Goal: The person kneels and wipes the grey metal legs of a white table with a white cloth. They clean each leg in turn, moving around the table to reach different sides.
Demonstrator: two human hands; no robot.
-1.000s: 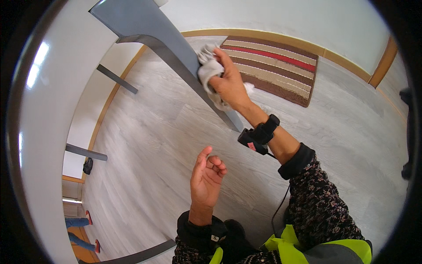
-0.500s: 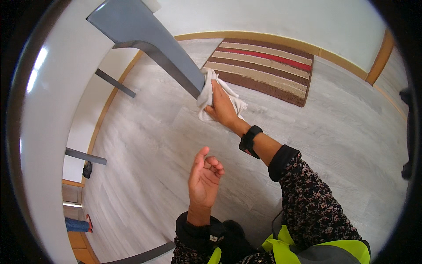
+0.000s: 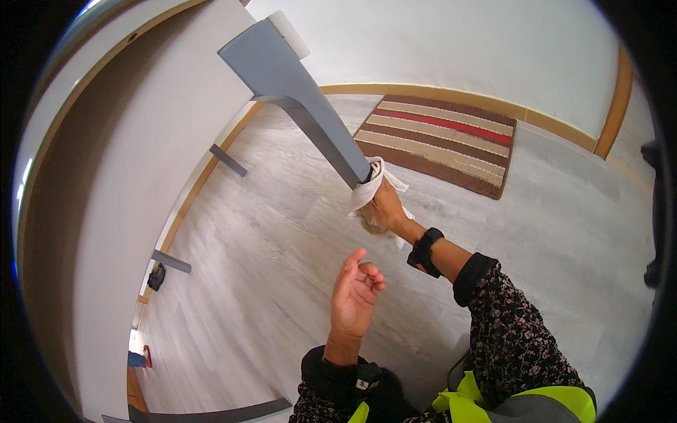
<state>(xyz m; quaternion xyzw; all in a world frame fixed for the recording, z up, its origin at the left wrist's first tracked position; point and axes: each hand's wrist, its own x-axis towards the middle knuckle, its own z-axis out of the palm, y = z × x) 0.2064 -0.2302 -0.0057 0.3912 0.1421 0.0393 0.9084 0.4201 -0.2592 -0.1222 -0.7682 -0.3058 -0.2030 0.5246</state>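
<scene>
My right hand (image 3: 385, 206) grips a whitish cloth (image 3: 368, 200) wrapped around the lower end of a grey table leg (image 3: 314, 106). Part of the cloth hangs below my fingers, and the tip of the leg is hidden in it. My left hand (image 3: 355, 299) is raised in the air, palm up, fingers loosely curled and apart, with nothing in it. It is lower in the view than the cloth and touches nothing. A white table (image 3: 141, 141) with a pale underside fills the left side, its leg slanting out toward my right hand.
A striped brown, beige and red mat (image 3: 444, 141) lies on the grey wood-look floor (image 3: 268, 268) by the white wall. More grey legs (image 3: 229, 161) stick out along the left. A dark shoe-like object (image 3: 156, 277) and a person's foot in red footwear (image 3: 147, 356) show at far left.
The view has shifted, showing more of the table's underside. My right hand and the cloth have slid down to the end of the leg. My left hand keeps its loosely curled pose.
</scene>
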